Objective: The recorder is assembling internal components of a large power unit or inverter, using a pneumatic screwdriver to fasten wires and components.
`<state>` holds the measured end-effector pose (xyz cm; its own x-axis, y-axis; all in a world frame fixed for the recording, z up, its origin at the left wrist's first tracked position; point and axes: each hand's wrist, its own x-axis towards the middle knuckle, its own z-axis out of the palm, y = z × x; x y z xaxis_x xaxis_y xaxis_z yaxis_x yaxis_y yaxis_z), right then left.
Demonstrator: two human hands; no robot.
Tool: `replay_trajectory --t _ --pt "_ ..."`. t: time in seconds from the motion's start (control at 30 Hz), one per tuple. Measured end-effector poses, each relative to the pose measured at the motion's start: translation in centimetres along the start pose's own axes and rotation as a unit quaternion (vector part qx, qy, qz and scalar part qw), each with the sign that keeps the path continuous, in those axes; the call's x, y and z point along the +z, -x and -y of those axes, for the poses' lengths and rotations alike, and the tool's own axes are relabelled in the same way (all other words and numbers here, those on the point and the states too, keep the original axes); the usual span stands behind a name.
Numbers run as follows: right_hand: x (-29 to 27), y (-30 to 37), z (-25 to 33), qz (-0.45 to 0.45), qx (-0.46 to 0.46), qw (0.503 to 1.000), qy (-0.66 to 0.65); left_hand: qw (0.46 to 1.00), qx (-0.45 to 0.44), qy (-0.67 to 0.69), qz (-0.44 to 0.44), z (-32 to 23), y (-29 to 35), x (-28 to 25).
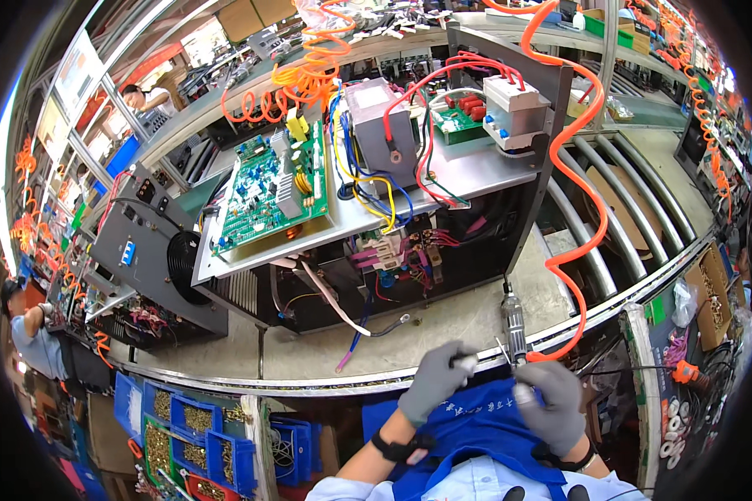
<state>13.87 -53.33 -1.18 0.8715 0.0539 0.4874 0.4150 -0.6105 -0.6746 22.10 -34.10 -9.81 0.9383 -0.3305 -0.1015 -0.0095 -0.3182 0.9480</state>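
My left hand [436,382], in a grey glove, is closed in front of the bench edge. A small pale patch shows at its fingertips; I cannot make out what it is. My right hand [553,404], gloved too, is curled around something whitish just below an air screwdriver [515,324]. That screwdriver points away from me at the bench's front edge, with an orange coiled hose [591,242] by its near end. Beyond my hands stands an open black machine chassis [326,292]. Its metal top plate [476,177] carries a green circuit board [271,188], a grey block-shaped part [380,129] and coloured wires.
Blue bins [196,417] of small brass-coloured hardware stand at the lower left. A second chassis [146,242] is at the left. Metal rollers [618,217] lie at the right, near a cardboard box [710,292]. One person [38,334] is at the far left, another [150,100] behind.
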Motion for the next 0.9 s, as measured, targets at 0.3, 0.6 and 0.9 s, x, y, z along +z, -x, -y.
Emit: replay_trajectory --t 0.3,0.6,0.9 --pt "4.6 1.0 0.2 0.226 0.011 0.973 -0.040 0.970 -0.146 0.177 0.082 -1.9 8.2 -2.0" --pt "5.9 2.0 0.6 0.256 -0.029 0.966 -0.036 0.972 -0.164 0.166 0.021 -0.4 11.1 -1.6" --pt "7.7 0.4 1.7 0.219 0.012 0.976 -0.004 0.984 0.079 -0.027 -0.159 0.4 4.8 -5.4"
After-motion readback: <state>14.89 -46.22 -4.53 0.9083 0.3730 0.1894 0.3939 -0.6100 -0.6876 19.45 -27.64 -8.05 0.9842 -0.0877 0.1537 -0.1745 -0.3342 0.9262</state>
